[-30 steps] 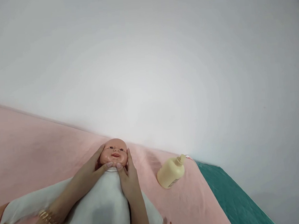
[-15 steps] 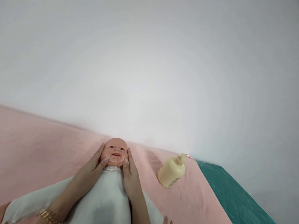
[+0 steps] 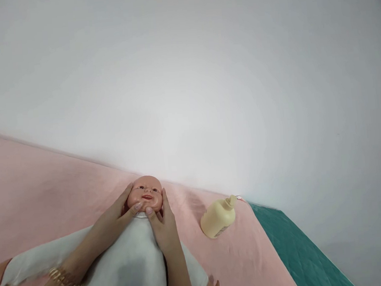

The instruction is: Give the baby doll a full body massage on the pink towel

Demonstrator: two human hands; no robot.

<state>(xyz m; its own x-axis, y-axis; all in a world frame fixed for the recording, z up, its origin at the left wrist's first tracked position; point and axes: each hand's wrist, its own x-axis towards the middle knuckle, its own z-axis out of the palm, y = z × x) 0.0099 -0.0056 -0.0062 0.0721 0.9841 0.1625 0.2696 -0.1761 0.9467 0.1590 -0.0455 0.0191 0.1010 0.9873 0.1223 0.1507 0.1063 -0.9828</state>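
Observation:
A baby doll (image 3: 134, 259) in a white long-sleeved garment lies on its back, arms spread out to the sides. My left hand (image 3: 121, 211) is cupped round the side of its head at the picture's left, thumb on the lower cheek by the chin. On the other side, my right hand (image 3: 164, 221) holds the head, with the thumb under the chin near the collar. Both sets of fingers rest along the sides of the doll's head (image 3: 146, 187), their tips partly hidden. A gold bracelet (image 3: 64, 278) circles my left wrist.
To the right of the doll, a pale yellow pump bottle (image 3: 217, 218) stands on the pink sheet (image 3: 57, 181). A green quilted surface (image 3: 299, 244) lies beyond the sheet's right edge. Behind everything rises a white wall (image 3: 185, 81).
My right thumb has slid from the doll's cheek down and inward to below the chin. My left thumb has shifted slightly toward the chin. The bottle stays put.

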